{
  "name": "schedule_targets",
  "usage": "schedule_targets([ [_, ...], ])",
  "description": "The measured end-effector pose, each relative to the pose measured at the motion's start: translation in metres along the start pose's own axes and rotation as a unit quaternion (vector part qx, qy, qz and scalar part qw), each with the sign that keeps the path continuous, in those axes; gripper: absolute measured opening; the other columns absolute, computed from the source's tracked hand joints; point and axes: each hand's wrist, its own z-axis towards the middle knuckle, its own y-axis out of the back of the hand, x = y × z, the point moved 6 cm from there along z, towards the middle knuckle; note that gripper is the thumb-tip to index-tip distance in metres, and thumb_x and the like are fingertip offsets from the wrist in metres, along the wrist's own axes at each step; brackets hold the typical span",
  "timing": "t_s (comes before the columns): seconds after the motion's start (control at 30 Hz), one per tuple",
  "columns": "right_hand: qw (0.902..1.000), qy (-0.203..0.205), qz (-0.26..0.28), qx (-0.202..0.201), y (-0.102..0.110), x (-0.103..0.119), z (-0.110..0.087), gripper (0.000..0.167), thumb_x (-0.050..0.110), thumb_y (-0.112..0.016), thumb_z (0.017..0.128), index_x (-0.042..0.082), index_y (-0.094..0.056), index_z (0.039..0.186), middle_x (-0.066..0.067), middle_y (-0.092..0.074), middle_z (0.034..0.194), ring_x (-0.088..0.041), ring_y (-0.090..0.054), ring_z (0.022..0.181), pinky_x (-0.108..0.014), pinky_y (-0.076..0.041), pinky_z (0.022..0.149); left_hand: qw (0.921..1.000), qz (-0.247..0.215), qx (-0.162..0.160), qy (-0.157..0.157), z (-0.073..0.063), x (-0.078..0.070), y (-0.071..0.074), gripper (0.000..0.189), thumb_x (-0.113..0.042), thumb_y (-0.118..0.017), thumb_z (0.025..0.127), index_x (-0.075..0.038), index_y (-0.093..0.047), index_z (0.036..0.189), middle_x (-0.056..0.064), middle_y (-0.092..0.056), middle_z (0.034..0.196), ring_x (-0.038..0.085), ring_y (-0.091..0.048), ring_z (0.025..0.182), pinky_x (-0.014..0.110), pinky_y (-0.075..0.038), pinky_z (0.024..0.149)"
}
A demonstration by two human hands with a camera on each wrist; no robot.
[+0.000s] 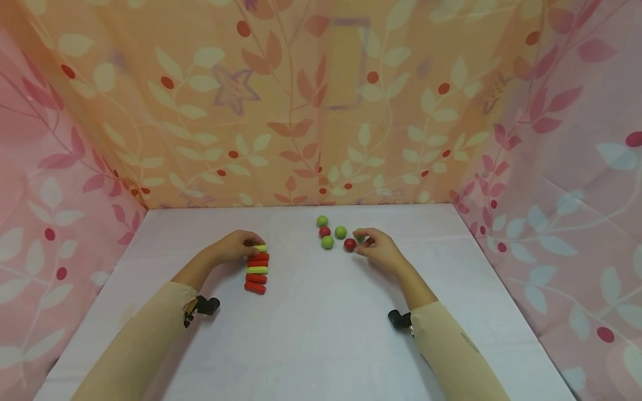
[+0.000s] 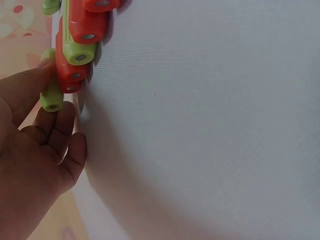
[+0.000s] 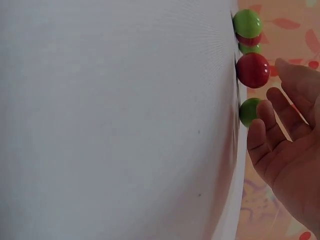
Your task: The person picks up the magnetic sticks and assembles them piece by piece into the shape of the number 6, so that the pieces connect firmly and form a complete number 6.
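Note:
My left hand (image 1: pixel 236 247) pinches a yellow-green toy stick (image 2: pixel 52 97) between thumb and fingers. Its visible end has a small grey metallic disc, like the other sticks. That stick is at the far end of a column with several red sticks (image 1: pixel 256 278) and another yellow-green stick (image 1: pixel 257 270), lying side by side on the table. On the other side, my right hand (image 1: pixel 381 248) has its thumb and fingers spread apart, fingertips overlapping a green ball (image 3: pixel 249 112) that they partly hide. A shiny red ball (image 3: pixel 253 70) lies close to the thumb tip.
Left of my right hand lie more balls: green ones (image 1: pixel 341 232) and a red one (image 1: pixel 324 231). The white table (image 1: pixel 321 334) meets a flowered cloth wall (image 1: pixel 301 139) at its back edge, with pink cloth at both sides. Each wrist wears a small black camera (image 1: pixel 399 319).

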Motion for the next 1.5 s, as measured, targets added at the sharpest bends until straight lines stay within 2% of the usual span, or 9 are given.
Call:
schedule_targets([
  [0.23, 0.9997, -0.022, 0.009, 0.002, -0.006, -0.001, 0.006, 0.044, 0.015, -0.080, 0.089, 0.019, -0.068, 0.132, -0.006, -0.064, 0.126, -0.022, -0.060, 0.091, -0.030, -0.052, 0.071, 0.9983, -0.015, -0.057, 0.000, -0.006, -0.009, 0.007, 0.030, -0.027, -0.071, 0.098, -0.013, -0.068, 0.125, 0.008, -0.065, 0.120, 0.028, -0.056, 0.110, 0.041, -0.050, 0.096],
  [0.4, 0.9992, -0.035, 0.015, 0.009, -0.011, -0.004, 0.009, 0.043, 0.014, -0.080, 0.089, 0.020, -0.068, 0.131, -0.008, -0.064, 0.123, -0.019, -0.060, 0.077, -0.029, -0.053, 0.063, 0.9973, -0.022, -0.069, -0.012, -0.014, -0.033, 0.001, 0.029, -0.028, -0.071, 0.098, -0.015, -0.068, 0.124, 0.007, -0.066, 0.118, 0.027, -0.057, 0.108, 0.039, -0.052, 0.094],
  [0.6, 0.9997, -0.016, 0.001, 0.018, -0.015, -0.003, 0.015, 0.046, 0.013, -0.078, 0.090, 0.020, -0.067, 0.134, -0.008, -0.062, 0.131, -0.017, -0.058, 0.072, -0.029, -0.053, 0.063, 0.9964, -0.026, -0.074, -0.033, -0.031, -0.065, -0.017, 0.024, -0.026, -0.074, 0.095, -0.017, -0.071, 0.117, 0.004, -0.066, 0.110, 0.026, -0.059, 0.103, 0.034, -0.053, 0.084],
  [0.73, 0.9996, -0.007, -0.022, 0.016, -0.015, -0.001, 0.016, 0.047, 0.013, -0.077, 0.090, 0.020, -0.066, 0.135, -0.007, -0.062, 0.129, -0.017, -0.055, 0.073, -0.029, -0.050, 0.064, 0.9957, -0.023, -0.081, -0.039, -0.040, -0.078, -0.031, 0.021, -0.024, -0.076, 0.094, -0.018, -0.072, 0.114, 0.001, -0.067, 0.107, 0.024, -0.059, 0.101, 0.033, -0.054, 0.081],
  [0.8, 0.9994, -0.006, -0.032, 0.013, -0.014, -0.001, 0.015, 0.047, 0.013, -0.077, 0.090, 0.020, -0.066, 0.135, -0.007, -0.062, 0.128, -0.018, -0.053, 0.073, -0.028, -0.049, 0.063, 0.9953, -0.020, -0.083, -0.046, -0.042, -0.082, -0.038, 0.021, -0.023, -0.076, 0.094, -0.019, -0.072, 0.114, 0.000, -0.067, 0.107, 0.022, -0.059, 0.101, 0.034, -0.053, 0.084],
  [0.97, 0.9992, -0.002, -0.037, 0.015, -0.015, -0.001, 0.014, 0.046, 0.014, -0.077, 0.090, 0.020, -0.066, 0.134, -0.006, -0.061, 0.128, -0.018, -0.052, 0.074, -0.029, -0.047, 0.063, 0.9933, -0.020, -0.088, -0.072, -0.048, -0.092, -0.055, 0.018, -0.022, -0.076, 0.094, -0.021, -0.073, 0.111, -0.004, -0.067, 0.104, 0.018, -0.058, 0.098, 0.036, -0.048, 0.086],
  [1.1, 0.9991, 0.001, -0.039, 0.016, -0.016, 0.000, 0.014, 0.045, 0.017, -0.078, 0.090, 0.021, -0.067, 0.133, -0.005, -0.062, 0.129, -0.019, -0.052, 0.077, -0.031, -0.047, 0.067, 0.9906, -0.047, -0.098, -0.083, -0.055, -0.098, -0.067, 0.016, -0.020, -0.077, 0.093, -0.022, -0.073, 0.109, -0.005, -0.067, 0.102, 0.017, -0.058, 0.097, 0.035, -0.048, 0.078],
  [1.3, 0.9994, -0.001, -0.031, 0.012, -0.015, -0.001, 0.013, 0.045, 0.018, -0.079, 0.090, 0.021, -0.067, 0.133, -0.006, -0.062, 0.128, -0.020, -0.052, 0.076, -0.032, -0.048, 0.066, 0.9882, -0.095, -0.092, -0.077, -0.063, -0.105, -0.086, 0.017, -0.019, -0.076, 0.093, -0.022, -0.071, 0.109, -0.004, -0.067, 0.102, 0.018, -0.060, 0.099, 0.032, -0.051, 0.078],
  [1.5, 0.9995, -0.006, -0.029, 0.014, -0.017, -0.004, 0.014, 0.044, 0.019, -0.080, 0.090, 0.022, -0.068, 0.131, -0.006, -0.062, 0.129, -0.019, -0.053, 0.074, -0.031, -0.049, 0.065, 0.9896, -0.112, -0.063, -0.065, -0.067, -0.106, -0.107, 0.014, -0.021, -0.073, 0.096, -0.023, -0.070, 0.109, -0.003, -0.066, 0.102, 0.020, -0.059, 0.097, 0.030, -0.054, 0.075],
])
